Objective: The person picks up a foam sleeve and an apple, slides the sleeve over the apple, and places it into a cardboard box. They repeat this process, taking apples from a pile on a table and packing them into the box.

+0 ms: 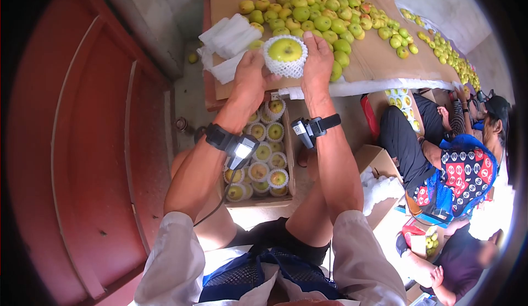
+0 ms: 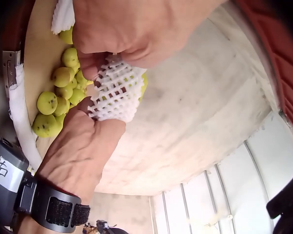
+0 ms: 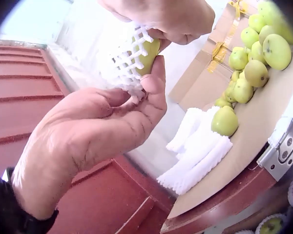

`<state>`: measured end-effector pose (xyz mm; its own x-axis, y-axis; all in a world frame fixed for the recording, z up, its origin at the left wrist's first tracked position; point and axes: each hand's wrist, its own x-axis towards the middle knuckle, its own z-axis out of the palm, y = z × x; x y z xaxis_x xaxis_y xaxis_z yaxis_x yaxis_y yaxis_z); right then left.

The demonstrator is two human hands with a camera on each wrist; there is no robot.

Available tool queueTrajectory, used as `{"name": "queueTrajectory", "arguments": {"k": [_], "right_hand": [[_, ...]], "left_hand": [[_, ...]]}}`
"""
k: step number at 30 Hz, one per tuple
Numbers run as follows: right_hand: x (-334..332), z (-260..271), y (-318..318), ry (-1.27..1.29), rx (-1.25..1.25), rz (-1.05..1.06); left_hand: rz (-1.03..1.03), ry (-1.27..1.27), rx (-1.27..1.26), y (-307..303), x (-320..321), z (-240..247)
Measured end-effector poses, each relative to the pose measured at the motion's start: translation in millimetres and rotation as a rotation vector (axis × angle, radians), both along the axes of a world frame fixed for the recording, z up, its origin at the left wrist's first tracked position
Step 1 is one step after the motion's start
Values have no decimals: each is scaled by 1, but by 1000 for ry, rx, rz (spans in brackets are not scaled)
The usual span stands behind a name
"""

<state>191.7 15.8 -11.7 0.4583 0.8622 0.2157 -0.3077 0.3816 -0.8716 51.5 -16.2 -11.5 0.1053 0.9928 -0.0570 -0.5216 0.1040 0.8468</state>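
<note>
A green fruit (image 1: 285, 50) sits in a white foam net sleeve (image 1: 293, 69), held up between both hands over the table's near edge. My left hand (image 1: 250, 80) grips the sleeve's left side, and my right hand (image 1: 318, 64) holds its right side with curled fingers. The left wrist view shows the mesh (image 2: 118, 92) between the two hands. In the right wrist view, the fingers of one hand (image 3: 102, 126) pinch the net's lower end, while the other hand (image 3: 166, 17) is at its upper end.
Many loose green fruits (image 1: 324, 17) cover the cardboard-topped table (image 1: 374, 58); flat foam sleeves (image 1: 228, 36) lie at its left. Below stands a box of sleeved fruits (image 1: 263, 152). Two people sit at the right, near an open carton (image 1: 379, 160). A red door (image 1: 104, 141) is at the left.
</note>
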Motion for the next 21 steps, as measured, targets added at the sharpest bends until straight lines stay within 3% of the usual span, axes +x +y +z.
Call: {"name": "queueTrajectory", "arguments": {"k": [7,13,16,21], "right_hand": [[8,5,-1,24,-39,157],[14,0,5,-46,-112,194],[6,4,0,37,-187,80],[3,-6,7,31,-105,-100]], "left_hand": [[-179,-135,-93,2,-16,11],[-313,13,23,-2,-17,20],[-214,-33,-39,3,-10,10],[-196,-91,-67,-5,2,8]]}}
